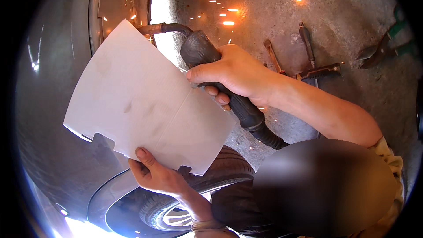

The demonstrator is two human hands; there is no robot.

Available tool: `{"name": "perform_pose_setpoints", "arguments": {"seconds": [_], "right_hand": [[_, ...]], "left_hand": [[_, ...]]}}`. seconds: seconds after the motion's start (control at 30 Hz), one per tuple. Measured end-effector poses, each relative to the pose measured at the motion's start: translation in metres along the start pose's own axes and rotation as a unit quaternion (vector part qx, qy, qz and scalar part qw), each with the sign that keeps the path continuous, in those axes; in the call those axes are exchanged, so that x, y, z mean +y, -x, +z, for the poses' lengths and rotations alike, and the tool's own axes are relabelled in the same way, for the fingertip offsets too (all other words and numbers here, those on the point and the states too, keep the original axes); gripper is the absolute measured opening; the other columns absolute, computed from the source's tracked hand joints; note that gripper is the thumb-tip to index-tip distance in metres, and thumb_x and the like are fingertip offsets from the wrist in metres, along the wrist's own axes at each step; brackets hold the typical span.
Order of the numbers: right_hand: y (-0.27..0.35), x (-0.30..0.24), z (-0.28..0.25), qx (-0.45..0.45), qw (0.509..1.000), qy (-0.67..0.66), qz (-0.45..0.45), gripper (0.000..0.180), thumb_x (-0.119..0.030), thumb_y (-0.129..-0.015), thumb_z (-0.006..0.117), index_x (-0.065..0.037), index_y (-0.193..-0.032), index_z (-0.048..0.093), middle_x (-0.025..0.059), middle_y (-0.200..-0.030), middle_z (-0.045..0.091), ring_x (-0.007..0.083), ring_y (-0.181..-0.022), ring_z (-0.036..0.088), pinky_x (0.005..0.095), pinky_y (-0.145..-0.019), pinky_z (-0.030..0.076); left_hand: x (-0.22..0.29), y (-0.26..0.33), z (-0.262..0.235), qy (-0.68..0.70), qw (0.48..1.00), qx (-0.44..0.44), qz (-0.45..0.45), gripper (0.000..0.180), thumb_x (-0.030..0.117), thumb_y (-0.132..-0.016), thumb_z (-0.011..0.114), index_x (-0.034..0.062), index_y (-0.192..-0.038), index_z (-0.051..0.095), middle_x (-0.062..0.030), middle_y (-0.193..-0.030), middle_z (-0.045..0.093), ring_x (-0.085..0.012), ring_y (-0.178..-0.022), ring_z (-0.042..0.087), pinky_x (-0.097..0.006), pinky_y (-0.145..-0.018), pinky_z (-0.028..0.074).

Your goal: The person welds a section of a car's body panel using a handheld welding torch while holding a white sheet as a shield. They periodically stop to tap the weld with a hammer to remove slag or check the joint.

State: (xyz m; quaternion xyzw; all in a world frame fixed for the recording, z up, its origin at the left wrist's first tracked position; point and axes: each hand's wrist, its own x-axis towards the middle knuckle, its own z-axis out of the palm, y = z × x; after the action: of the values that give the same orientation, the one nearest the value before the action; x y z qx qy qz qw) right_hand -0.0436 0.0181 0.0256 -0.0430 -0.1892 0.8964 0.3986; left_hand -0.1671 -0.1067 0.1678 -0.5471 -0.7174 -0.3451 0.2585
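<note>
My right hand point(233, 72) is wrapped round the black handle of a welding torch point(246, 110), whose bent neck points left. The torch's tip passes behind a stiff white sheet point(132, 83), so where it meets the work is hidden. Pinched by its lower edge, the sheet is held up by my left hand point(154, 172), thumb in front and fingers behind. Notches are cut into the sheet's lower edge. Orange sparks point(228, 23) fly above and to the right of the torch neck. Behind the sheet stands a dark grey car body point(48, 101).
A car wheel with a black tyre point(231, 163) is below the sheet. On the concrete floor point(352, 9) at right lie a hammer-like tool point(324, 71), a dark-handled tool point(305, 39) and a green-handled cutting tool point(383, 46). The torch's ribbed cable sleeve point(269, 136) runs down right.
</note>
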Motion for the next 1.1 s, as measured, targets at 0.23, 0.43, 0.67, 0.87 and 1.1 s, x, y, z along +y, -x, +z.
{"name": "perform_pose_setpoints", "arguments": {"seconds": [0.23, 0.43, 0.67, 0.87, 1.1], "right_hand": [[-0.002, -0.001, 0.003, 0.013, 1.000, -0.023, -0.008, 0.017, -0.015, -0.074, 0.067, 0.000, -0.070, 0.059, 0.0047, -0.057, 0.051, 0.0127, -0.043, 0.049, 0.0306, -0.040, 0.041], [0.005, -0.005, 0.003, -0.008, 0.999, -0.032, 0.004, 0.022, -0.023, -0.082, 0.066, -0.002, -0.080, 0.059, 0.0021, -0.058, 0.051, 0.0091, -0.044, 0.046, 0.0270, -0.042, 0.038], [0.002, 0.002, 0.004, 0.004, 0.999, -0.034, -0.001, 0.019, -0.018, -0.078, 0.066, 0.000, -0.074, 0.062, 0.0037, -0.056, 0.051, 0.0114, -0.043, 0.048, 0.0296, -0.040, 0.040], [0.001, 0.004, 0.008, -0.013, 0.993, -0.110, 0.033, 0.018, -0.017, -0.078, 0.066, -0.002, -0.071, 0.060, 0.0035, -0.056, 0.051, 0.0115, -0.042, 0.048, 0.0307, -0.039, 0.040], [0.006, 0.011, -0.012, 0.070, 0.997, -0.013, 0.008, 0.022, -0.022, -0.080, 0.069, -0.005, -0.082, 0.056, 0.0024, -0.060, 0.050, 0.0103, -0.043, 0.045, 0.0295, -0.041, 0.038]], "left_hand": [[0.003, -0.001, 0.000, -0.013, 1.000, 0.002, 0.000, 0.049, 0.043, -0.091, 0.060, -0.0055, -0.097, 0.057, -0.0094, -0.082, 0.061, -0.0142, -0.072, 0.057, -0.027, -0.063, 0.047], [0.006, 0.000, -0.001, 0.030, 0.999, 0.033, -0.001, 0.052, 0.044, -0.091, 0.059, -0.0065, -0.104, 0.057, -0.0124, -0.088, 0.062, -0.0167, -0.076, 0.059, -0.028, -0.064, 0.049], [0.000, -0.002, -0.016, 0.032, 0.998, 0.049, -0.034, 0.057, 0.046, -0.090, 0.060, -0.0074, -0.109, 0.054, -0.0146, -0.094, 0.061, -0.0191, -0.079, 0.060, -0.031, -0.065, 0.051], [-0.005, -0.005, -0.014, 0.057, 0.996, 0.059, -0.020, 0.053, 0.044, -0.090, 0.060, -0.0066, -0.105, 0.055, -0.0149, -0.091, 0.061, -0.0200, -0.077, 0.060, -0.032, -0.065, 0.052], [-0.002, -0.003, -0.014, 0.050, 0.997, 0.044, -0.024, 0.058, 0.050, -0.089, 0.059, -0.0068, -0.104, 0.054, -0.0148, -0.091, 0.060, -0.0195, -0.079, 0.059, -0.033, -0.067, 0.051]]}}
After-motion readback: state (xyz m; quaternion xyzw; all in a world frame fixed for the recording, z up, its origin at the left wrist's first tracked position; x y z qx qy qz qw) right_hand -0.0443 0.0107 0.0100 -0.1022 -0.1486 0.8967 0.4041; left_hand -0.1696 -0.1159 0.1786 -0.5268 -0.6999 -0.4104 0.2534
